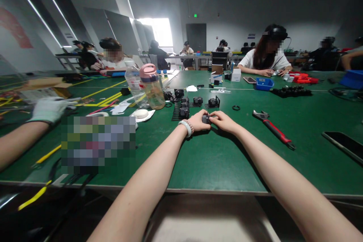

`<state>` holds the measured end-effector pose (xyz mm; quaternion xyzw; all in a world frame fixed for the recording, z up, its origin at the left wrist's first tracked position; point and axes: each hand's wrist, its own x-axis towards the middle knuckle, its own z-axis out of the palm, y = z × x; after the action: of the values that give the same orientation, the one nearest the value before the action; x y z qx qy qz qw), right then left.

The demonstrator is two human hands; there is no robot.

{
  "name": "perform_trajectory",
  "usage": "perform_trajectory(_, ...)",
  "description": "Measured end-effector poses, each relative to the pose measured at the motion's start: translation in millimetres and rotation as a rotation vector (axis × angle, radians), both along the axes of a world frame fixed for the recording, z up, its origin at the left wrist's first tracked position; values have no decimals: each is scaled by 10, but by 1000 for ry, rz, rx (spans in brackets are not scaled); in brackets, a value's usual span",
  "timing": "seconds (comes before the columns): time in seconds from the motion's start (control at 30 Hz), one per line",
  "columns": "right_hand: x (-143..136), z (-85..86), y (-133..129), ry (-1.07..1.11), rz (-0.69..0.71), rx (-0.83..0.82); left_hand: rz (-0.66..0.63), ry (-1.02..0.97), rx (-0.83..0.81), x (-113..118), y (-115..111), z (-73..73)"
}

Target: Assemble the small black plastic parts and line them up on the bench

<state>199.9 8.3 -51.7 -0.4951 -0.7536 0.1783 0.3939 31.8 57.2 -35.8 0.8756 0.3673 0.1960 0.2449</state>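
Observation:
Close together over the green table (215,166), both my hands meet at a small black block-shaped part (206,119). My left hand (198,121), with bracelets at the wrist, is closed around it from the left. The fingers of my right hand (225,122) pinch its right side. Part of the block is hidden by my fingers. Just beyond my left hand stand several similar black parts, among them one black unit (184,112) near my knuckles and another black unit (213,101) farther right. A black ring (236,107) lies flat to the right of my hands.
An adjustable wrench (273,128) with red-black handles and a phone (344,145) lie to the right. Left are a pink-lidded bottle (152,87), a clear bottle (136,87) and a co-worker's gloved hand (49,109). Across the table are a blue tray (264,83) and a seated person (266,53).

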Motion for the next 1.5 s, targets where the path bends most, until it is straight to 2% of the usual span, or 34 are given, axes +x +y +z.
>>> perform_trajectory(0.13,4,-16,6,72,7,-42,4,-13,-5,3,-7,3)
perform_trajectory(0.33,21,-41,9,269,168,-101,2,-15,2,16,-26,24)
perform_trajectory(0.57,28,-43,11,266,212,-98,-11,-3,12,17,-33,27)
perform_trajectory(1.5,24,-30,7,147,92,-60,0,5,15,1,6,-8)
